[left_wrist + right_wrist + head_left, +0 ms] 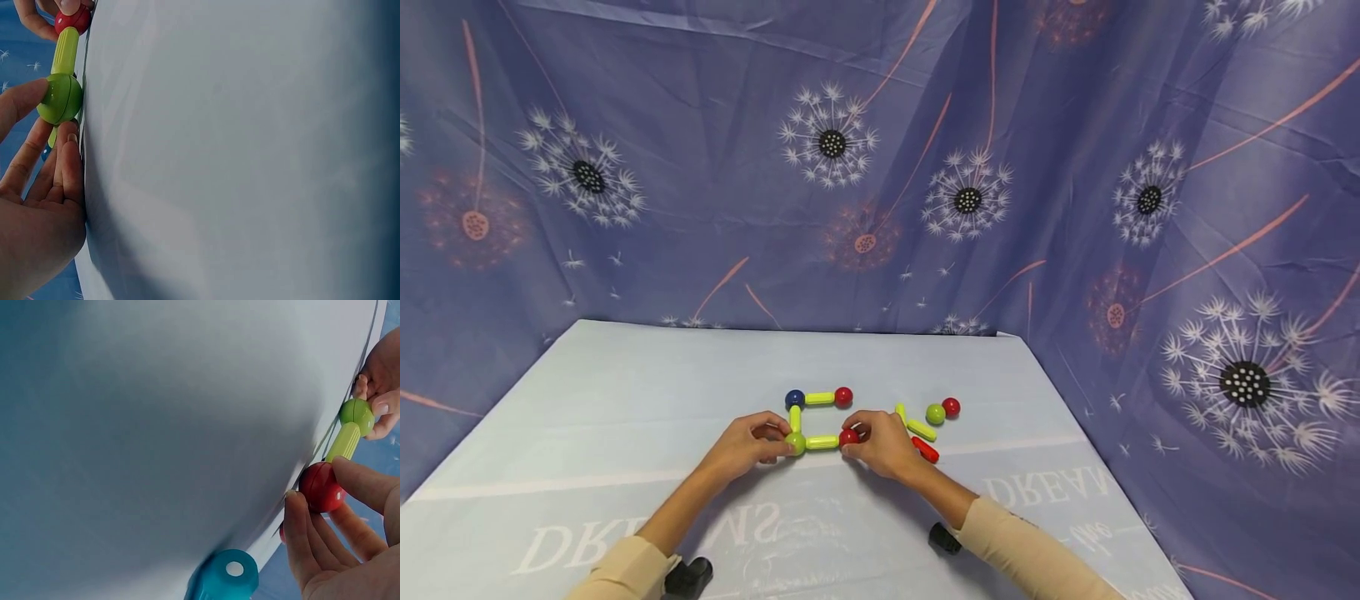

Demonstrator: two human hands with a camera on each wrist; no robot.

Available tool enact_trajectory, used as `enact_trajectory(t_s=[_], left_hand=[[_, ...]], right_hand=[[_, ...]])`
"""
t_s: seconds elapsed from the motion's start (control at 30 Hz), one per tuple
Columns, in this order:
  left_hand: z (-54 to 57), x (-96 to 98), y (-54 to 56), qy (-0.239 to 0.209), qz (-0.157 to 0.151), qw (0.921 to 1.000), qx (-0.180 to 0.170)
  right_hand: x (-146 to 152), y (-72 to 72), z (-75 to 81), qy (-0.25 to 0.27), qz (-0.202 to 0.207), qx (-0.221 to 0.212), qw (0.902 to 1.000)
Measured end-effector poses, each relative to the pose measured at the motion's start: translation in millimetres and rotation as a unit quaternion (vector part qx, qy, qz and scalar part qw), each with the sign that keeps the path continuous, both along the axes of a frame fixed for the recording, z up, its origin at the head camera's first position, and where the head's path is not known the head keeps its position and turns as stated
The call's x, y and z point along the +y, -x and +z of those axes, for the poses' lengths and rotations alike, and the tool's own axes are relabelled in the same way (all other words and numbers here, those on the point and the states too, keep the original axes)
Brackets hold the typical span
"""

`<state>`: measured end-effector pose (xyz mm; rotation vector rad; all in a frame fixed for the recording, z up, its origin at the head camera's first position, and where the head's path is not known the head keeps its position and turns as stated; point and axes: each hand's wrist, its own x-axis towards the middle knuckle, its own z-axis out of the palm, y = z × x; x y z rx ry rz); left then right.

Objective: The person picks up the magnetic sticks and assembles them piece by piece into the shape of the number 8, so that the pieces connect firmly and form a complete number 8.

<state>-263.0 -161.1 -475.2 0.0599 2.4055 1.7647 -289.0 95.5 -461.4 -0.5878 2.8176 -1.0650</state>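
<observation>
An open-sided frame of magnetic-looking balls and rods lies on the table. Its near side is a lime rod (822, 442) joining a green ball (795, 443) to a red ball (848, 438). My left hand (751, 446) pinches the green ball between thumb and fingers; my right hand (883, 444) pinches the red ball (321, 487). From the green ball another lime rod (795, 418) runs back to a blue ball (794, 399). A third lime rod (819, 399) links that to a second red ball (843, 397). The right side of the frame has no rod.
Right of my right hand lie loose lime rods (922, 430), a red rod (926, 450), a green ball (936, 414) and a red ball (952, 407). In the right wrist view a teal piece (228, 575) with a white end spot appears. Patterned curtains (700, 167) stand behind the table.
</observation>
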Motion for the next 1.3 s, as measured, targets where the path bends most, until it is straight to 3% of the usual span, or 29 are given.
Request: enact_trajectory(t_s=[0.67, 1.3], left_hand=[[-1.0, -1.1, 0.8, -0.002, 0.0, 1.0, 0.003], [0.2, -0.8, 0.4, -0.002, -0.003, 1.0, 0.0]], right_hand=[[0, 2.7, 2.2, 0.009, 0.014, -0.017, 0.9997], [36, 16.0, 21.7, 0.016, 0.003, 0.036, 0.9992]])
